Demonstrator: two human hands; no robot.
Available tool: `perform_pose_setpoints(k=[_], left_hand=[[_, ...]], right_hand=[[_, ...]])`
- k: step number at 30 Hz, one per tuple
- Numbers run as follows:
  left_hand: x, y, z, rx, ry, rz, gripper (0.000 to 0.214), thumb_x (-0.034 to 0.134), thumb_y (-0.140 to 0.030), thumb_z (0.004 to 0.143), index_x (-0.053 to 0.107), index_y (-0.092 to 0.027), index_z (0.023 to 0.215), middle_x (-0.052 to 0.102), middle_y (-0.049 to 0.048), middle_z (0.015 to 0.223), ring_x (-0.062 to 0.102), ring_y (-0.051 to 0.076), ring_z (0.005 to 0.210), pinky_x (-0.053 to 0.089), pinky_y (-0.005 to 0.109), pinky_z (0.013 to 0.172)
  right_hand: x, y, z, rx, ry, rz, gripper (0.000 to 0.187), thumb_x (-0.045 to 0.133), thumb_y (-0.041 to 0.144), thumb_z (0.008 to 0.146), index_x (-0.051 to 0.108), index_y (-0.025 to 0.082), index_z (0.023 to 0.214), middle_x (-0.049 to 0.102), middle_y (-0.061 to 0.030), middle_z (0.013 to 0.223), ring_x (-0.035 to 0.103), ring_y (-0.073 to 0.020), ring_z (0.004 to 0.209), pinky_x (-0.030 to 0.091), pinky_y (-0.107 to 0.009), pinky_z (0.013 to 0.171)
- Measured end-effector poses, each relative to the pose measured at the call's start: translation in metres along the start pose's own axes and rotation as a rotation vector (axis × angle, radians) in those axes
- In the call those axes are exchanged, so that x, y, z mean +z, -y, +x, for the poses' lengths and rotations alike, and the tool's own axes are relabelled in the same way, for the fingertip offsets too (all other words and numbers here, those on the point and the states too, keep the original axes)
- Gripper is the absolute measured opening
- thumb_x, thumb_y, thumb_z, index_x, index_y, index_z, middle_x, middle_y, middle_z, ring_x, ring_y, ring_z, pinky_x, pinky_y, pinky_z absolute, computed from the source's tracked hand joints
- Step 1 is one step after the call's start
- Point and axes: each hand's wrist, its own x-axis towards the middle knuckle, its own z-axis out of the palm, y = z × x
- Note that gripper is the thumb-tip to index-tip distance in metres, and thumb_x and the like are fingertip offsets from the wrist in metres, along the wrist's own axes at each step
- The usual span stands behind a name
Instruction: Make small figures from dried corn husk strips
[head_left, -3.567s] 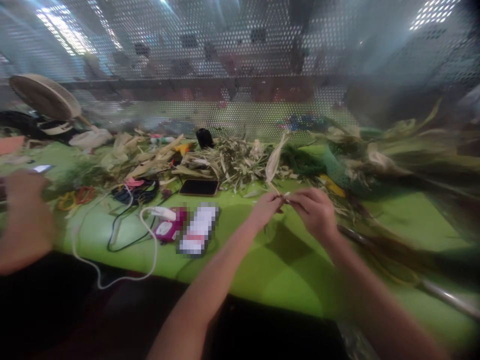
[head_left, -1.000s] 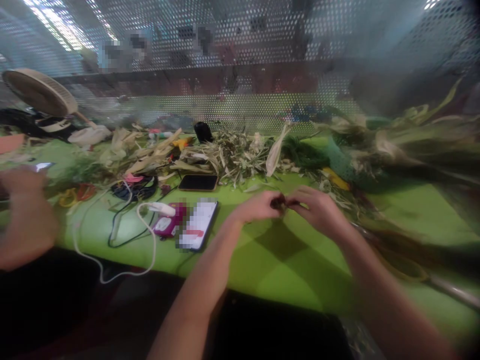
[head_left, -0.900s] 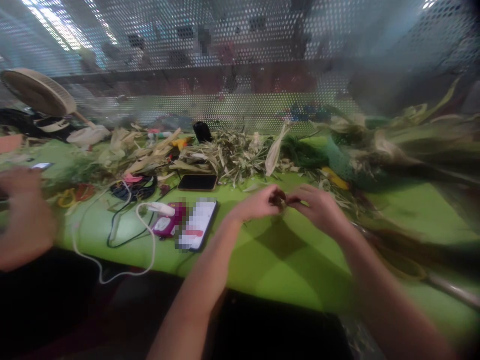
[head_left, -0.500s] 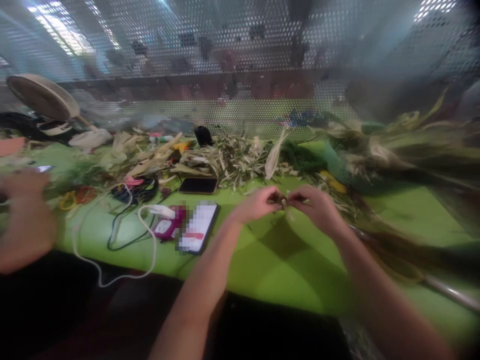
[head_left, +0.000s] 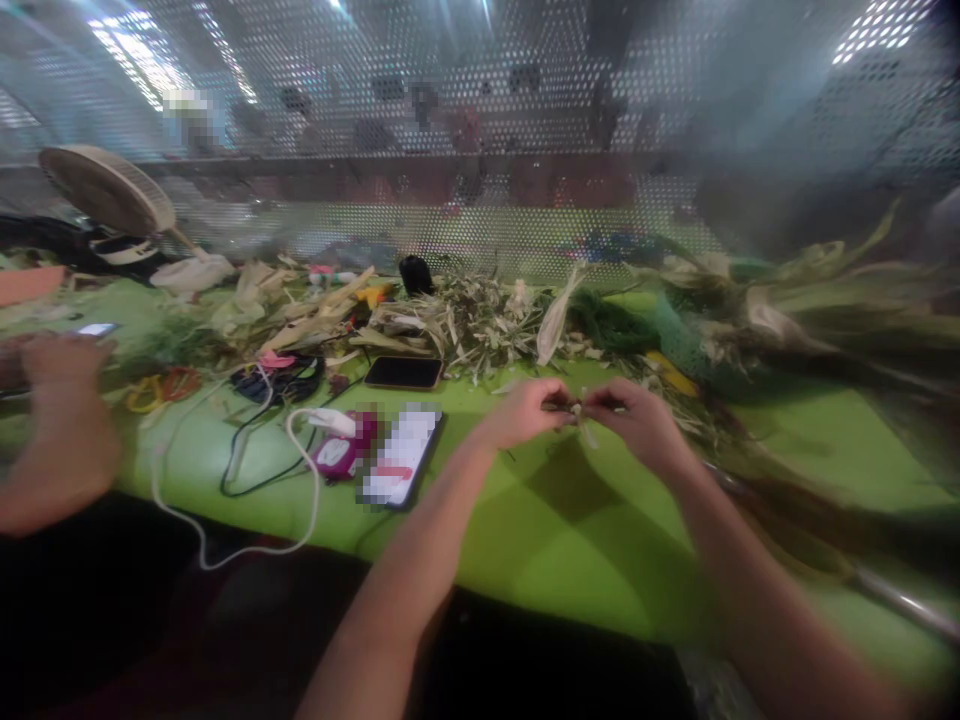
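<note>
My left hand (head_left: pixel 526 414) and my right hand (head_left: pixel 636 418) meet above the green table, fingertips pinched close together. Between them is a small pale strip of dry husk (head_left: pixel 588 433), its loose end hanging below the fingers. Both hands are closed on this piece; how it is folded or tied is too small to tell. Just beyond them stands a pale dried corn husk (head_left: pixel 553 330) against a heap of shredded husk (head_left: pixel 480 315). A lit phone (head_left: pixel 403 458) lies left of my left forearm.
A purple power adapter (head_left: pixel 346 450) with a white cable, a dark phone (head_left: pixel 403 373) and scissors (head_left: pixel 154 390) lie to the left. A co-worker's arm (head_left: pixel 71 430) rests at far left. Right are a green basket (head_left: pixel 686 335) and a metal rod (head_left: pixel 904 602). A fan (head_left: pixel 109 190) stands behind.
The view has shifted slightly, so everything sits a little further right. My hands stay together on the husk strip, whose pale ends show more clearly now.
</note>
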Motion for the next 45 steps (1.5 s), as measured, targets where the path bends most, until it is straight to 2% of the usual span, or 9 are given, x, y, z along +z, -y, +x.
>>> perform_pose_setpoints(k=[6,11,14,22,27,32,36,42,45], left_hand=[[0.006,0.001,0.002,0.027,-0.059,0.007,0.029,0.071,-0.039,0.077,0.059,-0.014,0.088,0.061,0.0025,0.084,0.057,0.013,0.08,0.044,0.028,0.075],[0.005,0.0,0.001,-0.008,-0.097,-0.027,0.035,0.07,-0.045,0.077,0.059,-0.014,0.089,0.06,0.001,0.083,0.055,0.011,0.077,0.042,0.026,0.073],[0.006,0.002,0.002,-0.03,-0.108,-0.063,0.038,0.071,-0.047,0.075,0.058,-0.014,0.09,0.061,0.0014,0.083,0.056,0.012,0.077,0.042,0.026,0.073],[0.016,0.0,0.003,-0.003,-0.115,0.008,0.034,0.072,-0.041,0.076,0.064,-0.013,0.092,0.068,0.0059,0.091,0.061,0.015,0.083,0.047,0.03,0.079],[0.014,-0.002,0.004,-0.04,-0.083,-0.078,0.03,0.068,-0.039,0.081,0.067,-0.012,0.095,0.068,0.0052,0.084,0.061,0.012,0.071,0.048,0.029,0.075],[0.012,0.003,0.007,-0.029,-0.192,-0.236,0.029,0.07,-0.034,0.079,0.068,-0.011,0.097,0.07,0.006,0.087,0.064,0.011,0.069,0.05,0.03,0.077],[0.011,0.003,0.007,-0.048,-0.2,-0.302,0.026,0.07,-0.028,0.079,0.069,-0.011,0.098,0.071,0.0069,0.089,0.067,0.013,0.07,0.052,0.032,0.08],[0.011,0.002,0.005,-0.069,-0.205,-0.227,0.023,0.063,-0.026,0.084,0.07,-0.013,0.102,0.072,0.0078,0.096,0.069,0.014,0.071,0.052,0.034,0.083],[0.014,0.001,0.004,-0.068,-0.251,-0.137,0.026,0.062,-0.028,0.086,0.069,-0.014,0.106,0.072,0.0073,0.092,0.069,0.015,0.072,0.052,0.035,0.081]], right_hand=[[0.002,0.006,-0.004,-0.036,-0.153,-0.101,0.016,0.07,0.036,0.081,0.069,0.02,0.081,0.068,-0.0027,0.075,0.063,-0.0184,0.067,0.05,-0.031,0.065],[-0.005,0.011,-0.005,-0.179,-0.101,-0.217,0.015,0.059,0.026,0.09,0.072,0.022,0.094,0.073,-0.0057,0.09,0.067,-0.0204,0.08,0.052,-0.033,0.072],[-0.008,0.013,-0.005,-0.207,-0.079,-0.229,0.017,0.057,0.021,0.09,0.072,0.022,0.097,0.073,-0.0059,0.093,0.068,-0.0205,0.083,0.052,-0.032,0.074],[-0.005,0.015,-0.006,-0.132,-0.121,-0.241,0.001,0.067,0.022,0.082,0.066,0.022,0.082,0.069,-0.0018,0.076,0.063,-0.0178,0.067,0.049,-0.029,0.064],[-0.006,0.016,-0.006,-0.13,-0.166,-0.205,0.005,0.067,0.027,0.084,0.065,0.022,0.084,0.069,-0.0032,0.079,0.064,-0.0181,0.071,0.051,-0.03,0.068],[-0.005,0.012,-0.002,-0.008,-0.181,0.082,0.017,0.066,0.033,0.082,0.066,0.021,0.095,0.071,-0.0045,0.087,0.067,-0.0191,0.079,0.054,-0.032,0.074],[-0.004,0.01,-0.001,0.033,-0.205,0.123,0.016,0.068,0.031,0.079,0.067,0.02,0.09,0.07,-0.0031,0.082,0.065,-0.0175,0.075,0.052,-0.032,0.072],[-0.005,0.012,-0.002,0.067,-0.295,0.118,0.016,0.067,0.033,0.079,0.066,0.019,0.087,0.068,-0.0033,0.08,0.062,-0.0173,0.073,0.051,-0.031,0.069],[-0.005,0.013,-0.002,0.081,-0.234,0.162,0.019,0.065,0.036,0.081,0.066,0.019,0.09,0.068,-0.0037,0.082,0.062,-0.0173,0.074,0.05,-0.03,0.069]])
